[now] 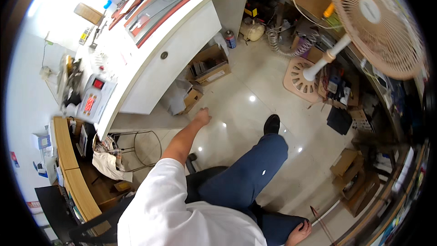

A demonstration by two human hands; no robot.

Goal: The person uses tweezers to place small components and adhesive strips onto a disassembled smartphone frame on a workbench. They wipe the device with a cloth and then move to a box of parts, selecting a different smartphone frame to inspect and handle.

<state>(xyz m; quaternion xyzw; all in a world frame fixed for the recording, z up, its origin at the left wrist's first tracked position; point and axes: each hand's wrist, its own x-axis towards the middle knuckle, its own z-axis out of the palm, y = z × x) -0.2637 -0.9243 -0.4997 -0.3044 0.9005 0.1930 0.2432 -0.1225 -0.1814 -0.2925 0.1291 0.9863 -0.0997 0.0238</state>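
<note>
My left hand (203,116) is stretched forward over the tiled floor, beside the white desk. Its fingers are curled in, and nothing sticks out of them. Nearest to it is a small open cardboard box (191,99) with a clear plastic bag (175,98), under the desk. A larger open carton (214,74) stands just beyond. Low at the right, my right hand (299,233) lies by my trousered leg with its fingers apart and nothing visible in it.
A pedestal fan (371,16) stands at the far right. The white desk (170,59) carries a ruler, red-handled tools and a grey device (94,98). A wire-framed stool (148,148) sits at the left. Opened cartons (353,173) lie at the right by shelving.
</note>
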